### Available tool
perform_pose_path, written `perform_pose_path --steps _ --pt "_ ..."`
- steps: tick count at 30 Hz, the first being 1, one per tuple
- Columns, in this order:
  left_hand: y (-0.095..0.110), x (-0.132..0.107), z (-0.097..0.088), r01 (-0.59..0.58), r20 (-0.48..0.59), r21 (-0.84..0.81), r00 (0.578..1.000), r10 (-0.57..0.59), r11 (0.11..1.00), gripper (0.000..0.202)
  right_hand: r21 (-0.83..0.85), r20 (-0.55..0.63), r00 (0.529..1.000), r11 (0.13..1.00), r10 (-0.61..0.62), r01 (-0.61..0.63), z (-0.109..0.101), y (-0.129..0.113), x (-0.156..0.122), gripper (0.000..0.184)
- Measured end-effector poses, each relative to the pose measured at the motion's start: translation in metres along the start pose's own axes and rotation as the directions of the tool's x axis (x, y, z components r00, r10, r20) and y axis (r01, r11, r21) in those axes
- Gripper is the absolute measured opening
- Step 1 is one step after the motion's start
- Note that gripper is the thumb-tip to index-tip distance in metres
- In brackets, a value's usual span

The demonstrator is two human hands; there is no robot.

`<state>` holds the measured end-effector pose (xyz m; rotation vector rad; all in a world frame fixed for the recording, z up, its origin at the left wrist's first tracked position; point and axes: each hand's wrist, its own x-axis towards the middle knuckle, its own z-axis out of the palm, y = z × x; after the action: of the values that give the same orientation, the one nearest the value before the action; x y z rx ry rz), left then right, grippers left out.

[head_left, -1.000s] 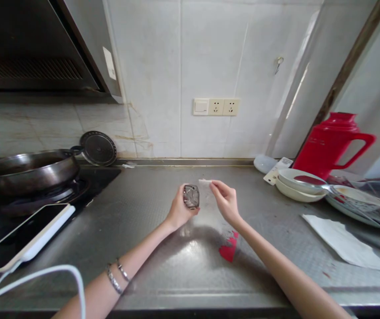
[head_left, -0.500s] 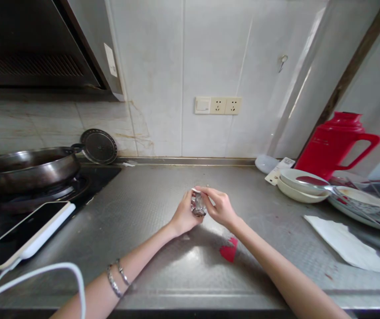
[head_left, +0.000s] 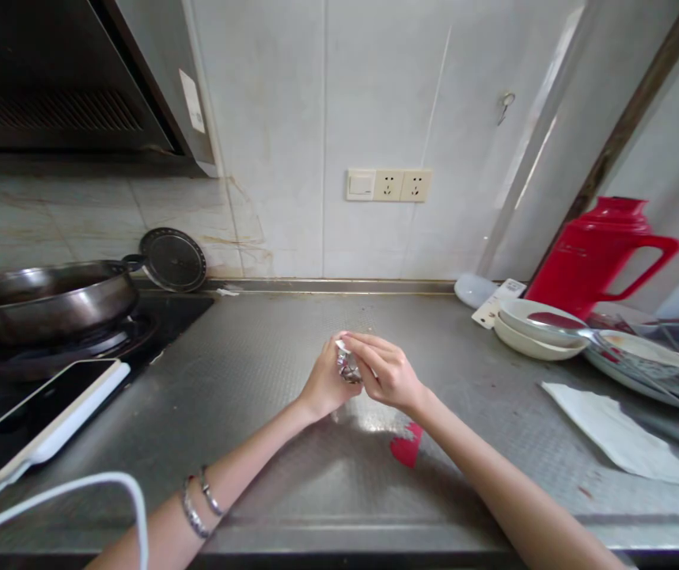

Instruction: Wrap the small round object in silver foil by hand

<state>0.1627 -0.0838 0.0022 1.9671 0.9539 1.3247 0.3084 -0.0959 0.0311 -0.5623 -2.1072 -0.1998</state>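
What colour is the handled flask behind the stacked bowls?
The flask is red, seen best in the head view.

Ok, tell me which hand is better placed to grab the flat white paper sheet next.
Probably the right hand: it is nearer the sheet, though its fingers are at the small shiny silvery object. The left hand holds that object.

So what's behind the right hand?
A small shiny thing, gripped by the left hand, shows partly, with a white bit at its upper edge. The right hand covers its right side; what else is behind there can't be seen.
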Motion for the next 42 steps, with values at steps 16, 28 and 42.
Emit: perform_pose_path --steps 16,28,42 --pt "0.004 0.0 -0.003 0.223 -0.032 -0.058 0.974 -0.225 0.973 0.068 0.274 -0.219 0.862 0.876 0.458 -0.396 -0.003 -0.004 0.001 0.024" --pt "0.008 -0.004 -0.001 0.215 0.027 -0.085 0.977 -0.213 0.973 0.066 0.448 -0.085 0.816 0.753 0.572 -0.481 0.004 0.003 0.002 0.02" --pt "0.004 -0.003 -0.001 0.25 0.006 0.022 0.968 -0.25 0.968 0.059 0.032 -0.134 0.987 0.996 0.085 -0.082 0.01 0.001 -0.007 0.036"
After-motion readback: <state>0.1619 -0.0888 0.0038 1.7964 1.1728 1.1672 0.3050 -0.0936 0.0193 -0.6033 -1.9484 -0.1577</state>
